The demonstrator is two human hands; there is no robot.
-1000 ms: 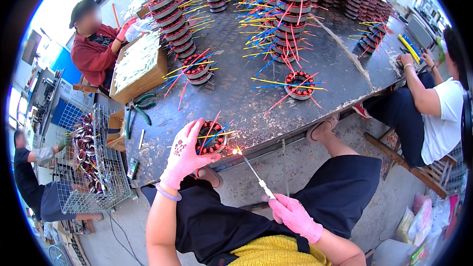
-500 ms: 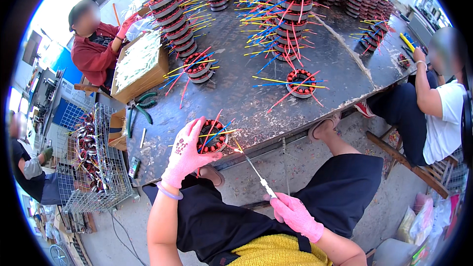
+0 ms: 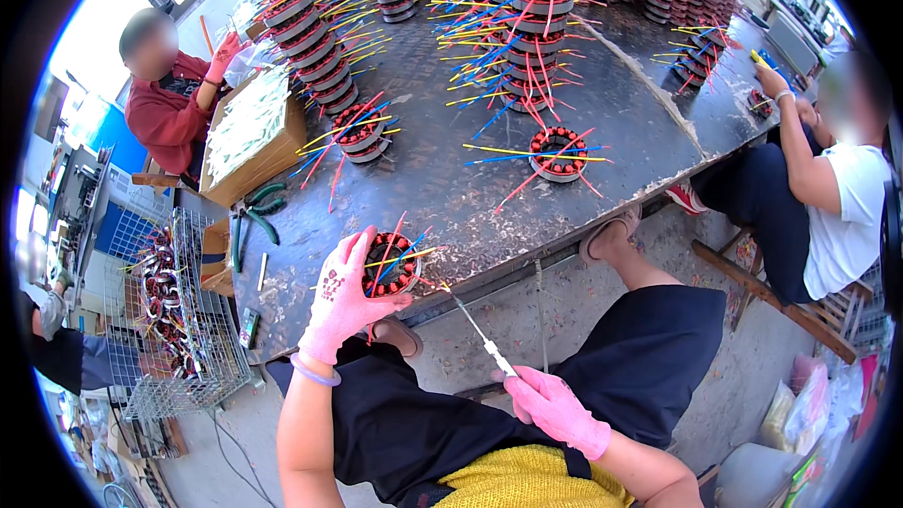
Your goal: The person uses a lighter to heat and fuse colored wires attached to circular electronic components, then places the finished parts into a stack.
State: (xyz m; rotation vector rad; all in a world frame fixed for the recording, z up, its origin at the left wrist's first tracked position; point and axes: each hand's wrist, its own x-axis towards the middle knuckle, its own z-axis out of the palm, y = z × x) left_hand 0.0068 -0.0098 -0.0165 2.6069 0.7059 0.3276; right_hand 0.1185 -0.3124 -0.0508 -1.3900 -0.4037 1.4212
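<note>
My left hand (image 3: 344, 296), in a pink glove, is closed around the side of a motor stator (image 3: 404, 268) at the table's near edge. The stator is ring-shaped, with red windings and loose red, blue and yellow wires. In my right hand (image 3: 557, 406), also pink-gloved, is a slim tool (image 3: 486, 344) with a white handle and a thin metal shaft. Its tip shows a small orange-yellow glow just right of the stator, by the wire ends; whether it touches them I cannot tell. Another stator (image 3: 559, 154) lies farther back on the dark table (image 3: 451, 198).
Tall stator stacks (image 3: 539, 38) stand at the back. Green-handled pliers (image 3: 256, 214) lie left, near a cardboard box (image 3: 246, 136) of white strips. A wire basket (image 3: 179, 320) of stators stands beside the table. Co-workers sit left (image 3: 169, 122) and right (image 3: 837, 179).
The whole view has shifted slightly, moving the scene a little left. Both hands keep their holds, and the tool tip stays near the stator. Its bright glow looks smaller now. The right co-worker's arms have moved.
</note>
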